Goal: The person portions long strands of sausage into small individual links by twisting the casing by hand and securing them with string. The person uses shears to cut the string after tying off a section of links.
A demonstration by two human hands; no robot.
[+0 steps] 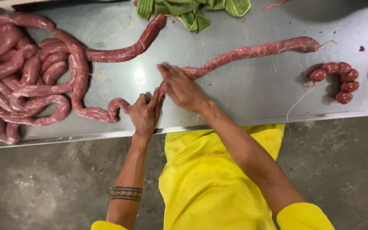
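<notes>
Looks like a butcher's back room or small meat-processing shop to me, not a home kitchen. The stainless steel table is the giveaway, scuffed and shiny. At its left end sits a big heap of raw sausage coils, near the right end a small tied string of links, and a green rag at the far edge. Below the table's near edge, bare stained concrete floor.
</notes>
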